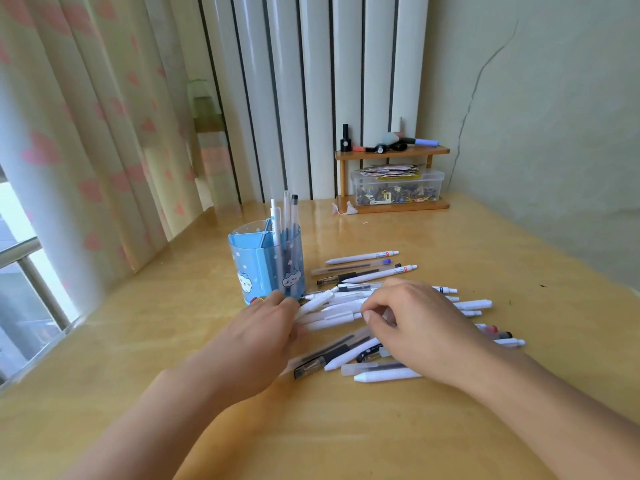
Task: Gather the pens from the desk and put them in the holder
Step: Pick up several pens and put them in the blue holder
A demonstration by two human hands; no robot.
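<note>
Both hands are down on the heap of pens that lies on the desk, to the right of the holder and touching its foot. The left hand comes in from the lower left; its fingers lie close together over the left ends of several white pens, just in front of the holder, and seem to gather them, but I cannot tell if they really grip. The right hand covers the middle of the heap; its fingers are bent and narrow, with the thumb tip and first finger almost meeting at the end of one white pen, as in a pinch. More pens show around the hands: a few white and clear ones lie apart behind the heap, and some clear ones with dark caps lie in front, under the right wrist. The holder is blue and partly clear, with small cartoon faces, and it stands upright; three pens already stand in it, near its back side. At the far edge of the desk, against the wall, there is a small wooden shelf with a clear box under its top board.
</note>
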